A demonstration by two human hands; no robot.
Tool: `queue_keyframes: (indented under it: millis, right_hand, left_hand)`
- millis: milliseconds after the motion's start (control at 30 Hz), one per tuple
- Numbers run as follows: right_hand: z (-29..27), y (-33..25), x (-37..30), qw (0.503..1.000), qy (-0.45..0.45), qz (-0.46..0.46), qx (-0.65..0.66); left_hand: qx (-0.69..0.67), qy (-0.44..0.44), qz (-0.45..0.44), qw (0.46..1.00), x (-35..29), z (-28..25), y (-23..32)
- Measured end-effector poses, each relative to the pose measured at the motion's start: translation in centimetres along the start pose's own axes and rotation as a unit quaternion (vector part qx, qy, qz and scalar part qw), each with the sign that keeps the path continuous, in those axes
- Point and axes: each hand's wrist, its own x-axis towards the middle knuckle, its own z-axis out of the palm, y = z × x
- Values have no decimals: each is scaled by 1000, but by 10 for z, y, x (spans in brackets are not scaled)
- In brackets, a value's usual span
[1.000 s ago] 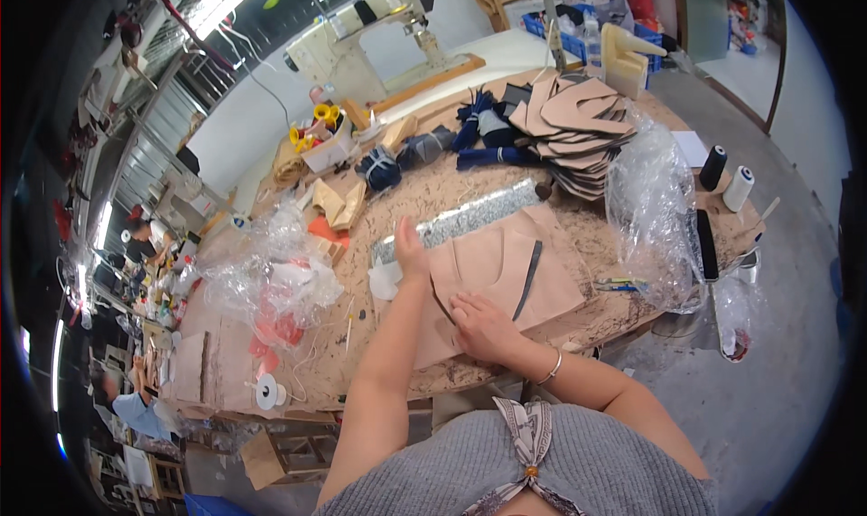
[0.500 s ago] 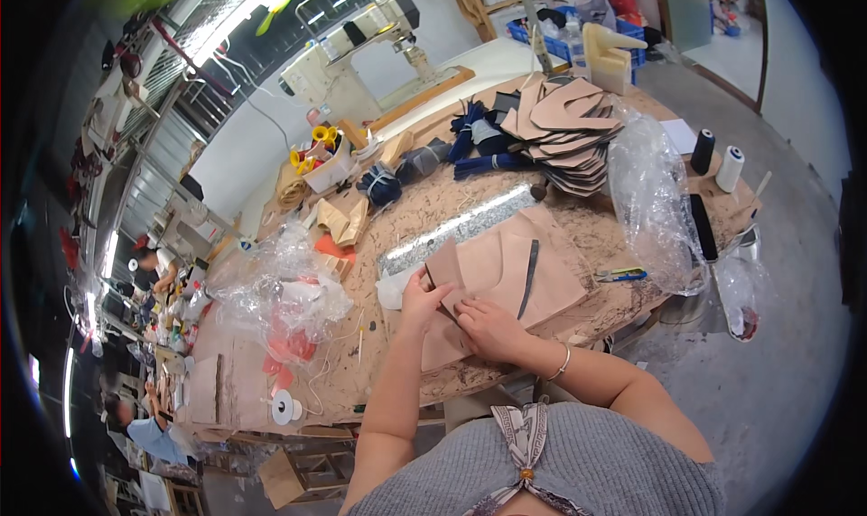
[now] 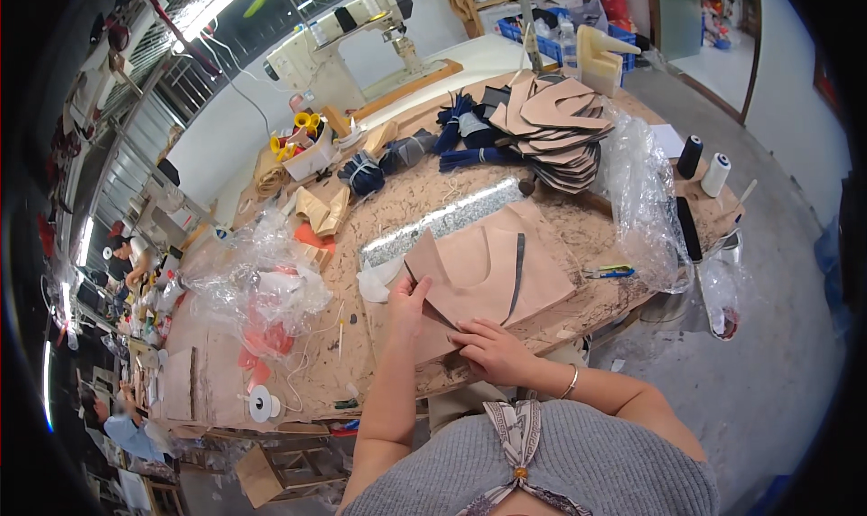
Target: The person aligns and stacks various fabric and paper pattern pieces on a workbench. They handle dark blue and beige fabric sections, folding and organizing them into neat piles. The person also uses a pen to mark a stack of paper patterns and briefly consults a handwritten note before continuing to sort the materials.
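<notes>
The beige panel (image 3: 458,268), located ahead of the right fingers (image 3: 476,333), is pinched at its left edge by the left fingers (image 3: 421,288). Whether the right fingers pinch cannot be told. A dark strip (image 3: 518,272) is positioned beyond them.

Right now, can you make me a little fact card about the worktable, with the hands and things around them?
Left hand: fingers gripping the left edge of a tan piece
Right hand: resting at the near edge of the tan material
Dark strip: lying on the tan material
Behind: speckled slab
Far side: pile of cut pieces
Far right: black cone, white cone
</notes>
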Motion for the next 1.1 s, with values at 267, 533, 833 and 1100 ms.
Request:
queue_keyframes:
  millis: [267,533,833,1100]
  right_hand:
    - [-33,-7,30,865,27,372,337]
    - [-39,-9,30,676,236,308,626]
    - [-70,0,23,614,195,287,709]
    - [-57,7,14,683,203,298,636]
  left_hand:
    - [255,92,181,946,-36,3,23]
    - [400,-128,523,742,-109,84,59]
    - [408,-103,323,848,-101,80,76]
    - [397,-72,300,864,-106,76,67]
